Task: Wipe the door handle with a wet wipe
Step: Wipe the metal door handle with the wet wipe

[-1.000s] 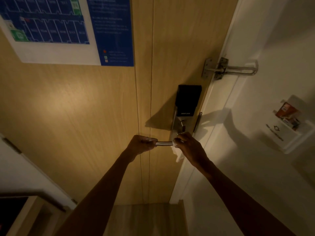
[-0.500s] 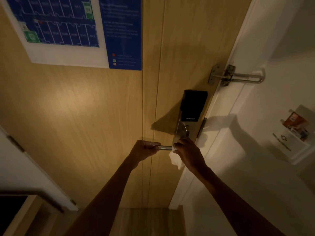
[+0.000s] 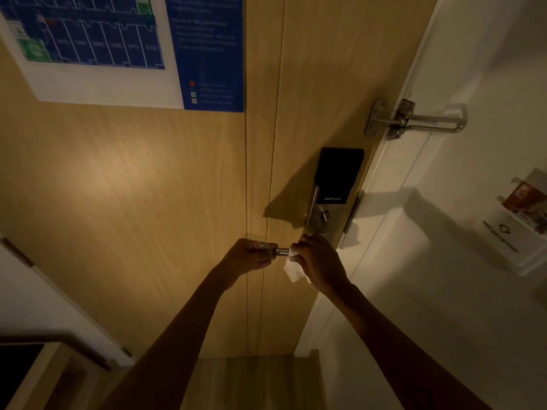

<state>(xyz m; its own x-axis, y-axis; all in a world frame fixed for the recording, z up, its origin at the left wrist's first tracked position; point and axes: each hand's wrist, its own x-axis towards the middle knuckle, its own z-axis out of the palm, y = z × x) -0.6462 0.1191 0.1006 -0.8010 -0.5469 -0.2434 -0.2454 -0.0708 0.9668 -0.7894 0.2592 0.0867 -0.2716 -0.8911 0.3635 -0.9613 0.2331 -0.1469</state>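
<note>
Nearest me: two bare forearms run up from the bottom edge & converge on the lever at mid-frame; I'm seeing both hands from the back, dim light.

Left hand [image 3: 247, 255] is curled round the free end of the handle [image 3: 282, 251], fist closed on it, thumb side up; I read that as steadying, not wiping. Right hand [image 3: 321, 261] sits just right of it, fingers bunched on the wipe [image 3: 294, 270], pinching it vs the bar near the lock end; a white tail of wipe hangs below the knuckles. Only a short bright stretch of metal shows betw. the two fists; rest is covered.

The relation that matters: handle's long axis lies horizontal, left-right, from lock plate [image 3: 321, 224] out toward the left hand; bare metal lies directly left of the wipe, touching it. So my guess is the next stroke slides the right hand leftward along the bar, & the left fist is in the way of the tip; it'd need to let go for the end to get cleaned.

Beyond: black lock box [image 3: 339, 173] above the plate, swing latch [image 3: 414, 118] higher right, blue plan [image 3: 118, 45] top left on the door [image 3: 133, 187].
</note>
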